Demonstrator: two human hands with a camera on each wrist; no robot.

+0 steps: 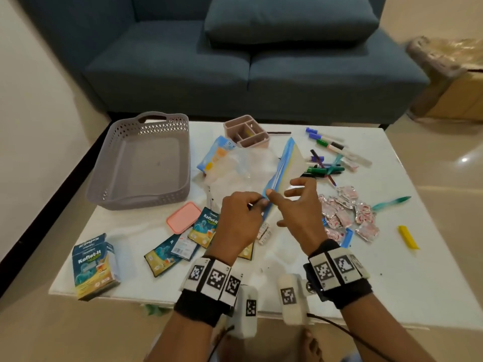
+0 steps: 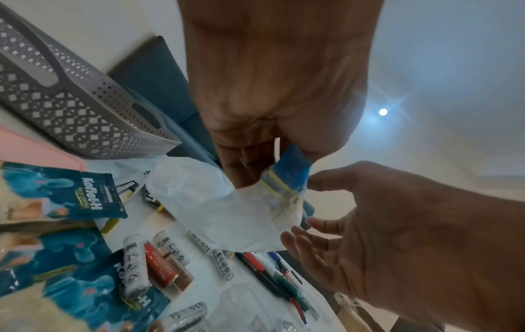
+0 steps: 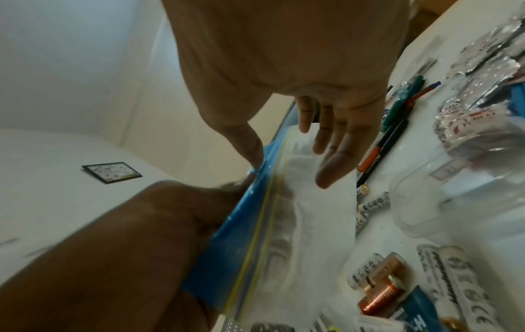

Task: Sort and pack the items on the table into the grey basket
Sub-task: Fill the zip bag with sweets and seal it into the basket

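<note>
Nearest the camera, both wrists w/ marker bands, hands meeting over the worktop (image 1: 392, 205) centre. Left hand (image 1: 241, 218) has fingers curled, pinching the near corner of a zip bag (image 1: 285, 165) by its blue strip; the bag slants up and away to the far right, clear body hanging below. Right hand (image 1: 300, 205) is mostly open: thumb tip touches the blue strip right beside the left pinch, other fingers spread and loose against the bag's right face, not gripping. Step in hand looks like opening the zip bag so loose bits can go in. To do it well: keep the left pinch on one lip only, get the right thumb and forefinger onto the other lip, then pull apart gently along the yellow seal line, not across the thin plastic. Batteries (image 2: 167, 269) lie on the worktop under the hands, pens (image 1: 324, 171) just right of the bag, foil sweets (image 1: 345, 212) near right. Grey basket (image 1: 141, 163) sits far left, well apart from both hands, nothing in it yet. Packets (image 1: 202, 227) lie near left.
</note>
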